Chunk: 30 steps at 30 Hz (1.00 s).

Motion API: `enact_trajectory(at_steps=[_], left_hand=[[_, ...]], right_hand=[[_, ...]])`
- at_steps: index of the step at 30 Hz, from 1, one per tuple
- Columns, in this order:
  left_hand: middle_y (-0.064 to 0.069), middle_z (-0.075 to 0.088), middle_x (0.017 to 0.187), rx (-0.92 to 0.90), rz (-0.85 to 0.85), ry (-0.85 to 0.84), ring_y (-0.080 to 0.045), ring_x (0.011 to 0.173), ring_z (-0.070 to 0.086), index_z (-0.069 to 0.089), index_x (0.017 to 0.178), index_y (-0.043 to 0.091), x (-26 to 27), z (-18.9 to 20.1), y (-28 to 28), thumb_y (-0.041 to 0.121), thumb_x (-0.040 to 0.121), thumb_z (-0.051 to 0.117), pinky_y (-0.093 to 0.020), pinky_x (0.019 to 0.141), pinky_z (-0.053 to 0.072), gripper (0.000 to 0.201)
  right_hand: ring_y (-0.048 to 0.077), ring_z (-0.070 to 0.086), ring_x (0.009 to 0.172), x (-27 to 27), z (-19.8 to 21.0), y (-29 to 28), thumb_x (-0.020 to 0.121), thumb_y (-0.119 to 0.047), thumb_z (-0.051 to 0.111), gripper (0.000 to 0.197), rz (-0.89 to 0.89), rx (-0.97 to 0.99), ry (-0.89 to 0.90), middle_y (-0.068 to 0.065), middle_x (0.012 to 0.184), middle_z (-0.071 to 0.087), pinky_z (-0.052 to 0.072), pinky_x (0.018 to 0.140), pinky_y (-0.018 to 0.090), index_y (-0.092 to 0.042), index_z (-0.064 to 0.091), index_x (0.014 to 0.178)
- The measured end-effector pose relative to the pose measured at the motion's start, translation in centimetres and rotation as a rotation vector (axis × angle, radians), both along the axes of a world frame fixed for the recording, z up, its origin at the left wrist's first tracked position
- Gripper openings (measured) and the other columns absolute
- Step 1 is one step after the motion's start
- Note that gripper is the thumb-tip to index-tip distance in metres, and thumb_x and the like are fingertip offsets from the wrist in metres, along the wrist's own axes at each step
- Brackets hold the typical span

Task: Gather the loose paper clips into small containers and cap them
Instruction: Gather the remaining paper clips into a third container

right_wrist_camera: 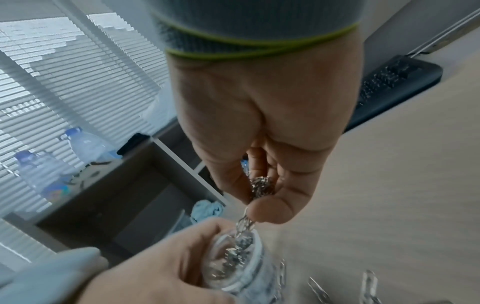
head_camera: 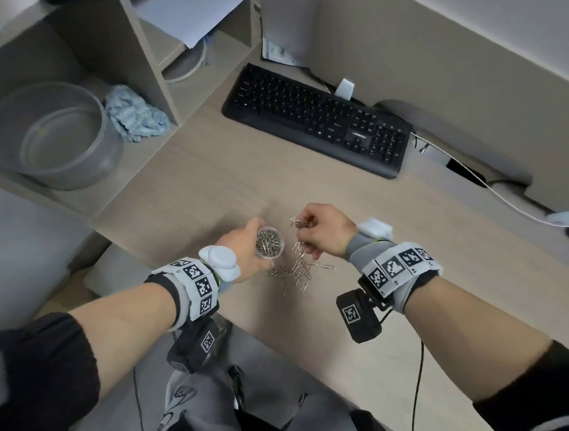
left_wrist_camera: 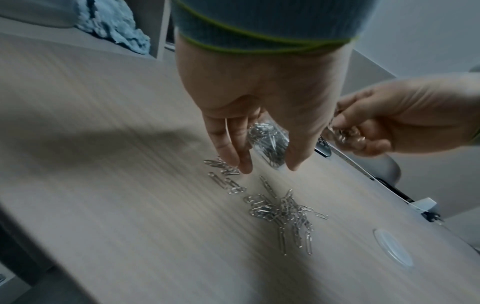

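My left hand (head_camera: 244, 246) grips a small clear round container (head_camera: 269, 243), uncapped and partly filled with silver paper clips; it also shows as a clear container (left_wrist_camera: 267, 142) in the left wrist view and an open-mouthed container (right_wrist_camera: 235, 265) in the right wrist view. My right hand (head_camera: 319, 234) pinches a bunch of paper clips (head_camera: 298, 222) just right of the container's mouth; the pinched clips (right_wrist_camera: 261, 187) dangle toward the opening. A loose pile of paper clips (head_camera: 294, 267) lies on the desk (head_camera: 209, 188) below both hands, seen as scattered clips (left_wrist_camera: 283, 209). A clear round lid (left_wrist_camera: 392, 248) lies flat on the desk.
A black keyboard (head_camera: 319, 118) lies beyond the hands. A shelf unit at the left holds a grey bowl (head_camera: 53, 133) and a blue cloth (head_camera: 135, 114). A white cable (head_camera: 485, 184) runs along the right. The desk's near edge passes under my forearms.
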<state>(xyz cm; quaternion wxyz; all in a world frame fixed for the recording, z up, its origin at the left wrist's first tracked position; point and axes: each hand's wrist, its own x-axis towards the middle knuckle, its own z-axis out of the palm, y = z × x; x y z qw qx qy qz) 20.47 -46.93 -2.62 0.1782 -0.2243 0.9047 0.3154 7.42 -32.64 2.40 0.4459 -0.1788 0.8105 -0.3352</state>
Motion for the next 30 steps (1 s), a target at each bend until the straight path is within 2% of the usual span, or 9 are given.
enact_trajectory(at_steps=[3, 6, 8, 10, 15, 18, 23, 26, 30], left_hand=[[0.000, 0.064, 0.120, -0.014, -0.044, 0.014, -0.026, 0.102, 0.063, 0.040, 0.132, 0.024, -1.2, 0.8, 1.2, 0.048, 0.071, 0.075, -0.034, 0.082, 0.051, 0.075], [0.001, 0.064, 0.118, 0.000, -0.052, 0.050, -0.025, 0.102, 0.063, 0.042, 0.133, 0.022, -2.1, 1.5, 2.5, 0.048, 0.071, 0.075, -0.030, 0.078, 0.050, 0.075], [0.002, 0.065, 0.112, 0.017, -0.054, 0.073, -0.024, 0.096, 0.063, 0.044, 0.130, 0.022, -2.4, 2.0, 3.5, 0.043, 0.072, 0.076, -0.028, 0.072, 0.046, 0.069], [0.002, 0.063, 0.101, 0.017, -0.056, 0.063, -0.023, 0.083, 0.058, 0.045, 0.125, 0.021, -2.6, 2.4, 4.1, 0.038, 0.072, 0.075, -0.028, 0.065, 0.041, 0.063], [0.002, 0.063, 0.093, 0.034, -0.062, 0.035, -0.025, 0.079, 0.062, 0.044, 0.119, 0.022, -2.7, 2.8, 4.8, 0.042, 0.069, 0.075, -0.034, 0.067, 0.051, 0.062], [0.003, 0.060, 0.089, 0.025, -0.045, 0.033, -0.025, 0.076, 0.059, 0.042, 0.116, 0.021, -2.5, 2.8, 5.0, 0.043, 0.070, 0.076, -0.031, 0.063, 0.044, 0.061], [0.005, 0.058, 0.090, 0.063, -0.008, 0.055, -0.025, 0.078, 0.058, 0.037, 0.104, 0.024, -2.0, 2.8, 4.9, 0.042, 0.072, 0.076, -0.032, 0.063, 0.045, 0.054], [0.004, 0.062, 0.094, 0.100, 0.036, 0.082, -0.025, 0.086, 0.062, 0.042, 0.111, 0.019, -1.6, 2.9, 4.8, 0.041, 0.071, 0.078, -0.034, 0.070, 0.050, 0.058], [-0.001, 0.065, 0.101, 0.125, 0.076, 0.114, -0.026, 0.089, 0.062, 0.041, 0.122, 0.018, -1.3, 3.2, 4.3, 0.041, 0.072, 0.078, -0.033, 0.075, 0.052, 0.066]], right_hand=[[0.023, 0.057, 0.050, -0.3, 1.8, 0.5, 0.087, 0.007, 0.056, 0.015, -0.020, -0.065, 0.006, 0.012, 0.068, 0.055, 0.050, 0.039, 0.027, -0.005, 0.051, 0.095], [0.028, 0.058, 0.054, -0.2, 2.6, 0.9, 0.086, 0.005, 0.059, 0.019, -0.022, -0.081, 0.059, 0.011, 0.069, 0.055, 0.051, 0.042, 0.030, -0.013, 0.051, 0.085], [0.027, 0.060, 0.054, 0.1, 2.7, 1.4, 0.083, 0.002, 0.060, 0.022, 0.021, -0.035, 0.153, 0.007, 0.068, 0.058, 0.051, 0.047, 0.032, -0.019, 0.052, 0.081], [0.022, 0.061, 0.058, 0.4, 2.7, 1.7, 0.082, -0.004, 0.061, 0.015, 0.105, 0.030, 0.273, 0.000, 0.070, 0.060, 0.048, 0.051, 0.026, -0.018, 0.060, 0.086], [0.017, 0.058, 0.080, 0.7, 3.0, 2.3, 0.084, -0.008, 0.060, 0.020, 0.205, 0.047, 0.359, 0.001, 0.087, 0.067, 0.050, 0.077, 0.028, -0.014, 0.071, 0.100], [0.022, 0.065, 0.085, 0.9, 3.2, 2.2, 0.084, -0.005, 0.056, 0.023, 0.190, 0.007, 0.361, 0.004, 0.088, 0.071, 0.053, 0.084, 0.034, -0.013, 0.072, 0.098], [0.028, 0.071, 0.074, 1.3, 3.3, 1.8, 0.083, 0.001, 0.050, 0.025, 0.121, -0.107, 0.282, 0.009, 0.079, 0.073, 0.059, 0.077, 0.040, -0.012, 0.070, 0.090], [0.022, 0.065, 0.067, 1.2, 3.2, 1.7, 0.084, 0.000, 0.052, 0.022, 0.116, -0.125, 0.313, 0.002, 0.077, 0.069, 0.058, 0.072, 0.036, -0.010, 0.071, 0.091], [0.017, 0.055, 0.070, 0.1, 2.5, 1.7, 0.087, -0.006, 0.056, 0.017, 0.023, -0.110, 0.392, -0.006, 0.074, 0.061, 0.050, 0.070, 0.028, -0.013, 0.069, 0.095]])
